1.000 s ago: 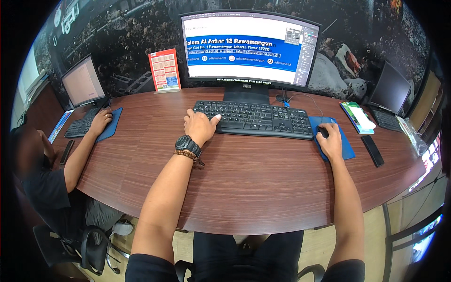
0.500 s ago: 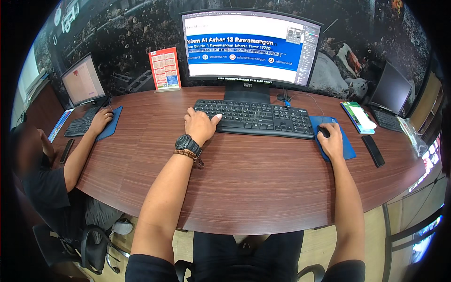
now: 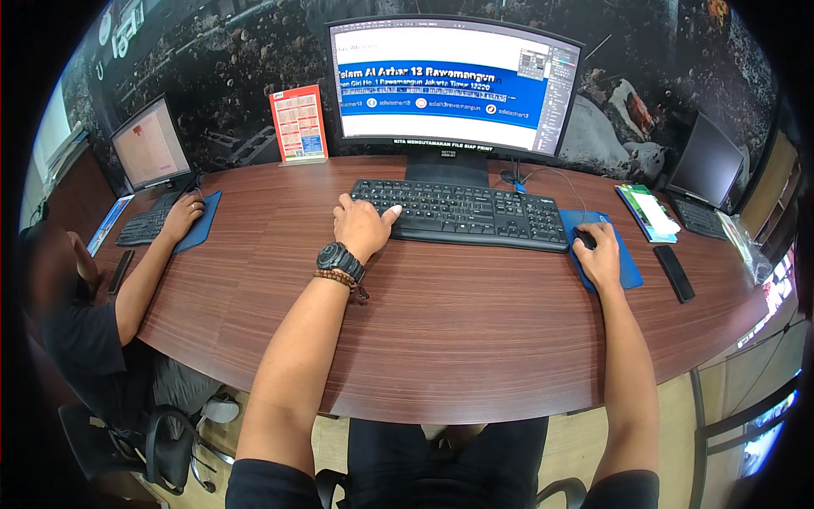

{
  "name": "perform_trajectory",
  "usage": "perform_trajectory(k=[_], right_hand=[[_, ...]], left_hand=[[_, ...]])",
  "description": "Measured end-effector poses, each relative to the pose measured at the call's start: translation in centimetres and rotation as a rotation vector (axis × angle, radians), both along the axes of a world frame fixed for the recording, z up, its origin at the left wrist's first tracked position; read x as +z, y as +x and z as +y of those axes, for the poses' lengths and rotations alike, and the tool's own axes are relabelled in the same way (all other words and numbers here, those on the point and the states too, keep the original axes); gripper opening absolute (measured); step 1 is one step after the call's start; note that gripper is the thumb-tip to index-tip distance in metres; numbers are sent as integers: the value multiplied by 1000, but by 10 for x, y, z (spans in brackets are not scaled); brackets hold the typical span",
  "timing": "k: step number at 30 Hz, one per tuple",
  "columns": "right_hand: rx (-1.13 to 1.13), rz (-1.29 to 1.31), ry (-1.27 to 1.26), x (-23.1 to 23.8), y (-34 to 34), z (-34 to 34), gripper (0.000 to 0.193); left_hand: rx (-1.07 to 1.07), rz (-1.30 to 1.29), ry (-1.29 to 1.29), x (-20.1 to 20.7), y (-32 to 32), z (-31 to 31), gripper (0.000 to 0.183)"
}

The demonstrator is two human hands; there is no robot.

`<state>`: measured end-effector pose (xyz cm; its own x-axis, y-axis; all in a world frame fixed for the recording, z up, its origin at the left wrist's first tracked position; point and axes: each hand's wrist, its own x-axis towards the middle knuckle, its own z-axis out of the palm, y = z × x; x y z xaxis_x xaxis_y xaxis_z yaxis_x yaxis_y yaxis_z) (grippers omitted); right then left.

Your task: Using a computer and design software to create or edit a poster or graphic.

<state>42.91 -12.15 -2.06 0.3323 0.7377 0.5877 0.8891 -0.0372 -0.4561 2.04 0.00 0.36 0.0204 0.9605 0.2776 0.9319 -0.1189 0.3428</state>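
Observation:
My left hand (image 3: 360,227) rests on the left end of a black keyboard (image 3: 462,212), thumb spread away from the other fingers, which bend over the keys. A black watch (image 3: 339,259) and brown bead bracelets circle that wrist. On a blue mouse pad (image 3: 626,263), my right hand (image 3: 600,254) is closed over a black computer mouse (image 3: 583,238). Behind the keyboard stands a curved monitor (image 3: 454,85), its screen showing a design with a wide blue band and white lettering.
Left of the monitor stands a red and white card (image 3: 298,125). At the right lie a black phone (image 3: 674,273), leaflets (image 3: 646,212) and a dark second monitor (image 3: 705,159). A co-worker's hand (image 3: 182,218) is on a blue pad (image 3: 200,222) at the far left, before another screen.

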Motion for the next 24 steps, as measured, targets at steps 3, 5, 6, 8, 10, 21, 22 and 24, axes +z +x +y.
perform_trajectory(k=[3, 5, 6, 8, 10, 21, 22, 24], right_hand=[[14, 4, 6, 0, 0, 0, 32], [7, 0, 11, 0, 0, 0, 32], [7, -1, 12, 0, 0, 0, 32], [14, -18, 13, 0, 1, 1, 32], [17, -17, 15, -2, 3, 1, 32], [-1, -11, 6, 1, -1, -1, 33], [-3, -4, 2, 2, -2, -1, 33], [-5, 3, -4, 3, -3, -1, 33]], left_hand=[[16, -6, -41, 2, 1, 0, 79], [17, -12, -39, 1, 1, 0, 79], [18, -18, -36, 1, 1, 1, 78], [12, -9, -3, -2, 0, 2, 78], [6, 1, 30, -4, 0, 3, 78], [7, -7, 32, -4, 0, 2, 77], [8, -7, 32, -3, 0, 2, 77], [9, -7, 23, -3, 0, 2, 77]])
